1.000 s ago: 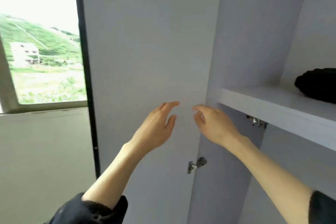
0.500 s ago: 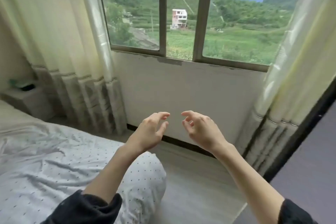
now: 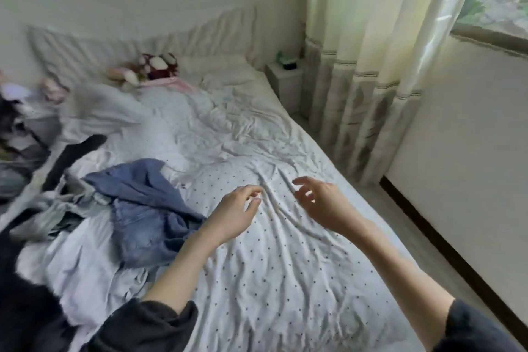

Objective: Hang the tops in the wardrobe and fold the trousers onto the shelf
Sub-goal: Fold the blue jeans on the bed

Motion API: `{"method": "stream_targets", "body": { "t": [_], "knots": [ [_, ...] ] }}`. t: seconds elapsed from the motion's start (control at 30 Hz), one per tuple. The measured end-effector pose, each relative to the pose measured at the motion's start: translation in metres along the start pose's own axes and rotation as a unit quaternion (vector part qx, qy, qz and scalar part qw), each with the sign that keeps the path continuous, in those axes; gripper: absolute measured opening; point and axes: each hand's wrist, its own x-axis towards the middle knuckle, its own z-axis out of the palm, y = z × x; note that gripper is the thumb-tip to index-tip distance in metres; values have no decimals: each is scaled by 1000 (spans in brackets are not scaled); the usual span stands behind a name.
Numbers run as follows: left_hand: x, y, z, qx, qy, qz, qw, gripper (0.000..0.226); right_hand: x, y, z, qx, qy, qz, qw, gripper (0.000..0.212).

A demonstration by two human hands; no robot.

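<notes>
Blue denim trousers [image 3: 140, 223] lay crumpled near the bed's [image 3: 285, 280] left edge, against a heap of mixed clothes [image 3: 57, 208]. Left hand [image 3: 234, 214] and right hand [image 3: 323, 203] hovered over the dotted sheet at mid-bed, near each other, fingers loosely curled and apart, holding nothing. Left hand was just beside the denim.

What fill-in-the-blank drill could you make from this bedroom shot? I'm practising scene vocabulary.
1. Both hands, the left hand and right hand, hold ____.
2. The crumpled jeans lie on the ____.
3. The bedsheet is white with small dark ____.
4. The soft toy sits near the bed's ____ end.

Missing words: nothing; bed; dots; far
</notes>
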Motion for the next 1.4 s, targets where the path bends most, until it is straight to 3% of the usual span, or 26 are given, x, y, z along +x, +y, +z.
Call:
{"method": "stream_targets", "body": {
  "t": [0.23, 0.4, 0.67, 0.73, 0.97, 1.03, 1.1, 1.17, 1.27, 1.33, 1.4],
  "knots": [
    [-54, -107, -60, 3, 89, -188, 978, 34, 82, -70, 87, 15, -144, -110, 983, 33],
    [-68, -185, -77, -13, 89, -264, 960, 35, 123, -107, 163, 7, -243, -107, 964, 27],
    [-14, -323, -93, -87, 75, -344, 932, 43, 207, -145, 260, -36, -304, -48, 951, 27],
    [0, -358, -97, -111, 84, -378, 915, 50, 227, -152, 286, -47, -321, -43, 945, 22],
    [37, -435, -97, -228, 91, -470, 848, 76, 266, -165, 331, -44, -349, -45, 935, 34],
    [42, -443, -94, -268, 123, -476, 828, 65, 269, -165, 336, -40, -348, -42, 936, 34],
    [45, -443, -96, -271, 201, -470, 815, 30, 270, -166, 338, -26, -342, -33, 939, 33],
    [44, -431, -101, -247, 232, -434, 834, 15, 269, -169, 337, -3, -341, -23, 940, 30],
    [36, -393, -105, -178, 232, -307, 906, 25, 274, -182, 321, 108, -320, 26, 941, 33],
    [30, -366, -105, -93, 220, -230, 943, 29, 279, -193, 303, 221, -285, 85, 929, 49],
    [25, -343, -105, -49, 195, -184, 962, 28, 281, -199, 285, 260, -269, 103, 922, 75]
  ]
}}
